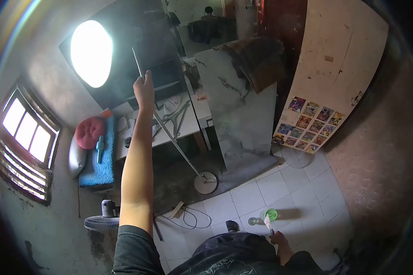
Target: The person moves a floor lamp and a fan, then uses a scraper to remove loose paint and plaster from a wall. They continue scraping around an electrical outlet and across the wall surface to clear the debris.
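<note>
My left arm reaches far forward, and my left hand (145,89) is closed around a thin metal pole (173,138). The pole slants down to a round, pale base (205,183) on the floor. Low at my right side, my right hand (282,242) is closed on the handle of a small tool with a pale pinkish-white end (268,223); its exact kind I cannot tell. That end overlaps the area beside a green-topped tub (271,214) on the tiles. A clear glass jar (252,221) stands just left of it.
A white desk (188,123) carries hangers and papers. Beside it are a blue towel (96,160) with a red cushion (91,133) and a fan (102,222). A marbled panel (243,114) and a board with picture cards (339,64) stand ahead. A cable (195,224) loops over the floor.
</note>
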`<state>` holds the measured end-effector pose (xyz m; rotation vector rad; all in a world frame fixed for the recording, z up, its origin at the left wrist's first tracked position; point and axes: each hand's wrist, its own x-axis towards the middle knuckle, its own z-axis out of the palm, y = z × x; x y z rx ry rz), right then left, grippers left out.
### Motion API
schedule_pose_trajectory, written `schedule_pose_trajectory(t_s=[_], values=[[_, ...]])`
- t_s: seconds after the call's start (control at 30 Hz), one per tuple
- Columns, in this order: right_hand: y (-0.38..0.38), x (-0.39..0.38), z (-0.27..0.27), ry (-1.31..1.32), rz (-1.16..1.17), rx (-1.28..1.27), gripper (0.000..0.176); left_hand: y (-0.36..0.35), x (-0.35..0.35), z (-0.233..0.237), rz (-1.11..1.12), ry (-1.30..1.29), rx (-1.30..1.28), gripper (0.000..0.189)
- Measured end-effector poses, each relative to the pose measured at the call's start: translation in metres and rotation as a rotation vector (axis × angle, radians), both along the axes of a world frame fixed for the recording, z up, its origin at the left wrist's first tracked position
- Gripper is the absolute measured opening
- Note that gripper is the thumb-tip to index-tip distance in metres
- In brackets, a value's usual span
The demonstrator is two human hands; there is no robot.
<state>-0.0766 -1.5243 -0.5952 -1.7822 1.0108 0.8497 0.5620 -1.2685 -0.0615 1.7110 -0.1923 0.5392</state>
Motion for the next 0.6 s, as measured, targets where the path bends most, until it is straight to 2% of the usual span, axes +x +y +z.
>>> schedule_pose_trajectory(t_s=[0.07,0.13,0.27,0.33,0.37,0.43,0.5,0.6], values=[[-0.001,-0.010,-0.016,-0.102,-0.093,0.042,0.026,-0.001,0.002,-0.003,0.038,-0.050,0.010,0.046],[-0.005,-0.013,-0.038,-0.112,0.069,-0.112,0.024,0.001,0.015,-0.009,0.049,-0.093,0.044,0.050],[-0.016,-0.006,-0.077,-0.243,0.241,-0.182,0.029,-0.005,0.008,-0.007,0.079,-0.174,0.077,0.052],[-0.020,0.009,-0.055,-0.134,-0.125,0.106,0.026,-0.006,0.007,-0.007,0.087,-0.149,0.114,0.052],[-0.012,0.030,-0.009,-0.043,-0.021,-0.030,0.028,-0.007,0.005,-0.005,0.083,-0.109,0.093,0.052],[-0.005,0.053,0.015,-0.030,0.038,-0.082,0.028,-0.006,0.003,-0.003,0.088,-0.069,0.065,0.052],[-0.003,0.061,0.017,-0.039,0.067,-0.145,0.029,-0.010,0.003,-0.004,0.084,-0.097,0.090,0.050],[0.001,0.066,0.018,-0.094,0.003,-0.084,0.024,-0.009,0.003,-0.005,0.100,-0.081,0.119,0.048]])
